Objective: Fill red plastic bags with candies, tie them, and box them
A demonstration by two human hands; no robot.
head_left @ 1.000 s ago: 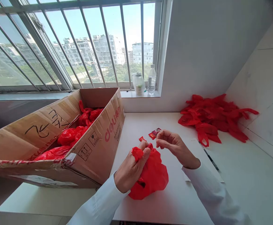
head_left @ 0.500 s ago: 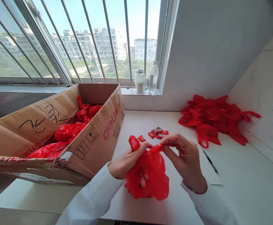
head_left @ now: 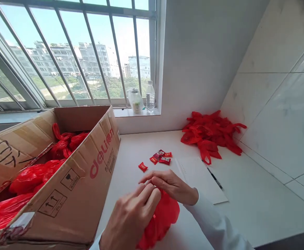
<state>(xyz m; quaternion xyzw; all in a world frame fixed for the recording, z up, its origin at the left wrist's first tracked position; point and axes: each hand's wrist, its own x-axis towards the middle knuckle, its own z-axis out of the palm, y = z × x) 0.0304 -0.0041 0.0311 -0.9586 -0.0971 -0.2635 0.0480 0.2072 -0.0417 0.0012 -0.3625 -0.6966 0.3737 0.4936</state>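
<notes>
A filled red plastic bag (head_left: pixel 164 215) is in front of me at the table's near side, its top gathered under my fingers. My left hand (head_left: pixel 133 215) is closed at the bag's top, knuckles toward me, and covers part of it. My right hand (head_left: pixel 171 185) meets it there, fingers pressed together over the bag's neck. Which strand each hand pinches is hidden behind the fingers. Just beyond the hands lie several small red-wrapped sachets (head_left: pixel 164 160), with one sachet (head_left: pixel 142 167) set apart, nearest to the fingertips.
At left stands a large open cardboard box (head_left: pixel 89 194) holding tied red bags (head_left: pixel 34 177). A heap of flat red bags (head_left: pixel 211 133) lies at the back right. A notebook (head_left: pixel 201 184) with a pen (head_left: pixel 214 176) is on the table. A bottle (head_left: pixel 150 97) stands on the sill.
My hands have come together at the bag's top, the left now over its near side; earlier they were apart, pulling at its handles. The camera view has turned right.
</notes>
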